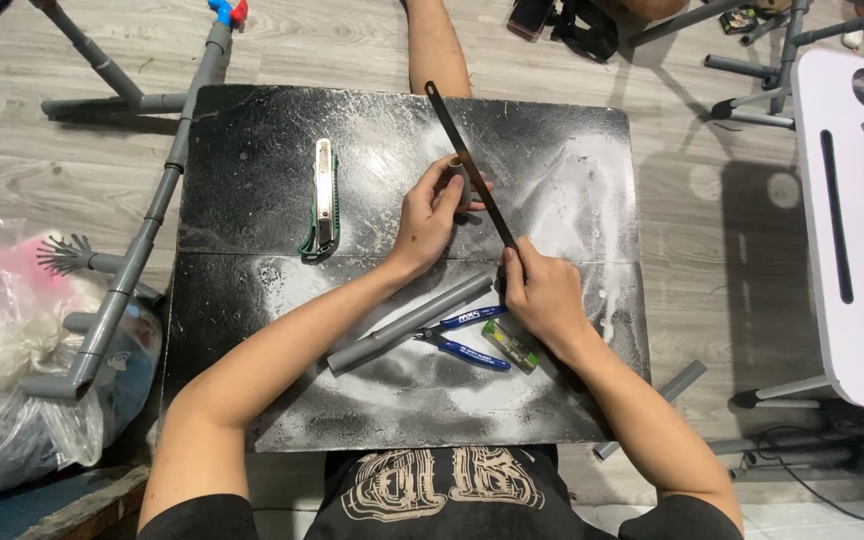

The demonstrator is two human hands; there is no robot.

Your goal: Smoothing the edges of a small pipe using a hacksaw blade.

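Observation:
My right hand (540,292) grips the near end of a thin dark saw blade (467,158) that slants up and left across the black board (252,200). My left hand (432,212) holds a short grey pipe piece (465,188) down on the board, right under the blade's middle. A longer grey pipe (407,322) lies on the board between my forearms. Blue-handled pliers (462,338) and a small green and yellow block (510,342) lie beside it, near my right wrist.
A green utility knife (323,200) lies on the board's left part. White dust covers the board. A grey pipe frame (142,230) and plastic bags (12,340) are on the floor at left. A white table (857,220) with small pipe pieces stands at right.

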